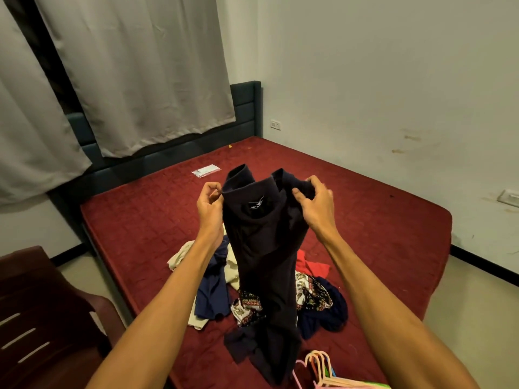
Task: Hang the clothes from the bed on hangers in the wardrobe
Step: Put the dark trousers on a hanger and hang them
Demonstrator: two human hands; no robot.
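Navy shirt (264, 248) is held up over the red bed (379, 220), hanging long and crumpled down to the clothes pile (311, 296), left hand (209, 203) pinching one shoulder and right hand (311, 204) curled round the other. Neck label (257, 204) has a white winged logo, lettering too blurry to read tbh.

Inside the neck of the dark garment (261, 248), a small black label (257, 204): white winged emblem above one line of white capitals, too blurred to read with any certainty. On the packet (205, 170) lying on the bed (365, 209), print too small to make out.
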